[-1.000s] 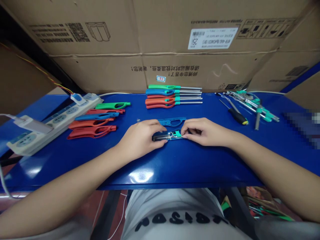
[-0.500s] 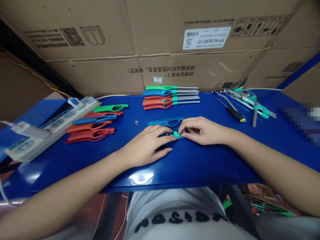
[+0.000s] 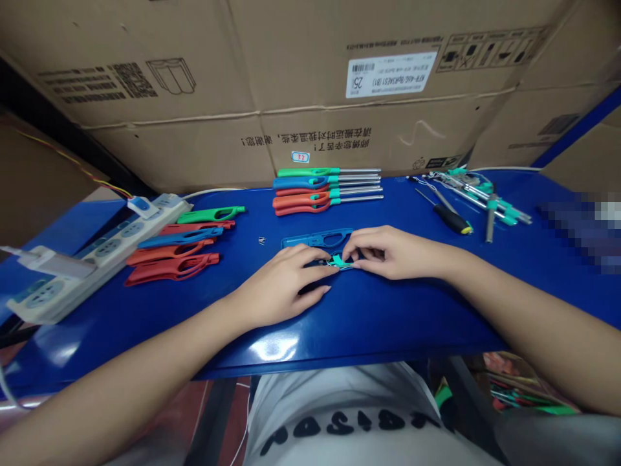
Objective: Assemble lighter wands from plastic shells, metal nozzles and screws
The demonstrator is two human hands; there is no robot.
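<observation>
Two blue half shells of a stick lighter handle lie near the table's middle. The far half shell (image 3: 310,239) shows its trigger opening beyond my fingers. Most of the near one is hidden under my hands. My left hand (image 3: 286,285) rests over the near half, its fingertips against it and the thumb stretched out on the table side. My right hand (image 3: 383,254) is closed in a pinch at a small teal plastic lighter part (image 3: 340,261) seated at the near half. Thin wire shows beside the teal part.
Finished stick lighters (image 3: 310,188) lie at the back. Coloured handle shells (image 3: 177,259) lie left, by a power strip (image 3: 111,252). Tiny screws (image 3: 262,241) sit nearby. A screwdriver (image 3: 451,219) and metal lighter tubes (image 3: 480,194) lie right. A cardboard wall (image 3: 291,71) stands behind.
The view has shifted slightly. Both hands stay at the near half shell, with only slight finger movement around the teal part.
</observation>
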